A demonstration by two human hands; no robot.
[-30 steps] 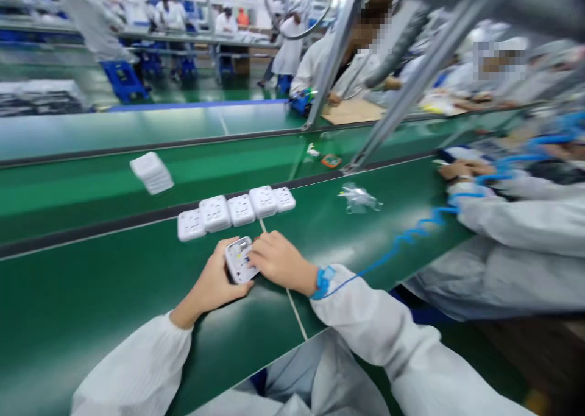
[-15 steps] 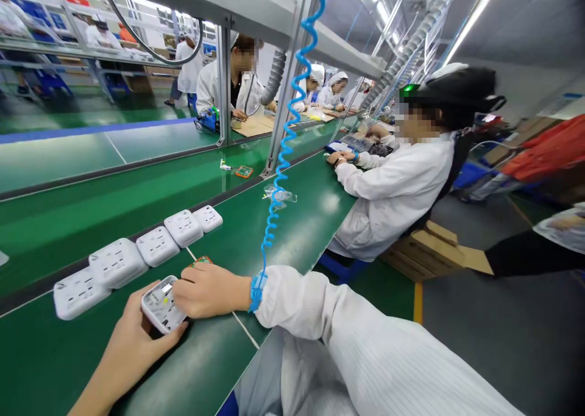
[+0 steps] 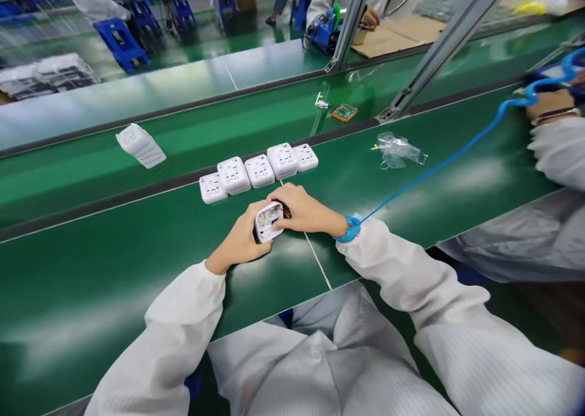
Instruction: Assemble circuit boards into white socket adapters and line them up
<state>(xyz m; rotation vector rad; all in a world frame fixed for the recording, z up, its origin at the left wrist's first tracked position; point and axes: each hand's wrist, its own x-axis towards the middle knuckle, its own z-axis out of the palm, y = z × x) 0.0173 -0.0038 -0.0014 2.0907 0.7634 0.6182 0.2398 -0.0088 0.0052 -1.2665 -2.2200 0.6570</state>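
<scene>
My left hand (image 3: 244, 236) is closed around the side of an open white plastic socket housing (image 3: 264, 226), its hollow inside facing up toward me. Small parts inside it are too blurred to name. My right hand (image 3: 299, 209) grips the housing's right side, the thumb over its rim and the fingers bent behind. Under that palm shows a dark piece with an orange edge (image 3: 286, 210), partly hidden; I cannot tell whether it is held. A blue coiled-cord wrist strap (image 3: 351, 228) circles my right wrist. Just beyond my hands, several white socket units (image 3: 234, 175) stand in a row.
Across the green bench (image 3: 150, 245), a stack of white housings (image 3: 141, 145) sits on the green strip. An orange-edged circuit board (image 3: 345, 112) lies there too. A clear plastic bag (image 3: 398, 150) rests at right, near a co-worker's sleeve (image 3: 560, 151). Metal posts (image 3: 439, 53) rise beyond.
My view has swung left and down, bringing in the stack of housings and my left sleeve. My right thumb now reaches over the housing's rim; the left hand keeps its hold.
</scene>
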